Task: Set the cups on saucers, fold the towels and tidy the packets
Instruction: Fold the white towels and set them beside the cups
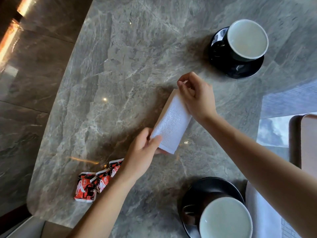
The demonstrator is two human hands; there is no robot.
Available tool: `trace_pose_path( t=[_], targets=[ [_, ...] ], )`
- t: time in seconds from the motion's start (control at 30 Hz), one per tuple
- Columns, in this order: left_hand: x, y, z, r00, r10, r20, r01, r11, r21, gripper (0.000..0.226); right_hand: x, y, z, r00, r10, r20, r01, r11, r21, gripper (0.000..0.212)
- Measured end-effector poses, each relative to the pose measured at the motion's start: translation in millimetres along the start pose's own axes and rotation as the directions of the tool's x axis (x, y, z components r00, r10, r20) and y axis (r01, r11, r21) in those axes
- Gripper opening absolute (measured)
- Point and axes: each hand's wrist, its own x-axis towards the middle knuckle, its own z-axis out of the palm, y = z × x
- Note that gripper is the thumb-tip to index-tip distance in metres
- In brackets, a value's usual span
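A white towel [171, 122], folded into a narrow strip, is held over the middle of the grey marble table [120, 66]. My left hand [142, 152] grips its near end and my right hand [197, 97] pinches its far end. A dark cup [247, 39] with a pale inside stands on a black saucer [240, 69] at the far right. A second cup [225, 219] sits on another black saucer [214, 184] at the near right. Three red, black and white packets [96, 181] lie in a row near the table's left front edge, partly hidden by my left forearm.
Another white cloth [264, 215] lies at the near right, beside the near saucer and under my right arm. A brown tray or chair edge [295, 140] shows at the right border. The table's rounded edge runs along the left, with polished floor beyond.
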Motion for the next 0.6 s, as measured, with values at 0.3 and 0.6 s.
trace_pose_path(
  t=[0.3,0.6],
  targets=[
    [-4,-3,-12,0.996,0.068,-0.063,-0.026,0.856,0.517,0.015,7,-5,9,0.999,-0.023,0.022,0.028,0.962,-0.271,0.017],
    [-14,40,20,0.861,0.474,0.184,-0.302,0.186,0.935,0.066,16,-10,13,0.999,-0.024,0.028,0.032,0.937,-0.347,0.017]
  ],
)
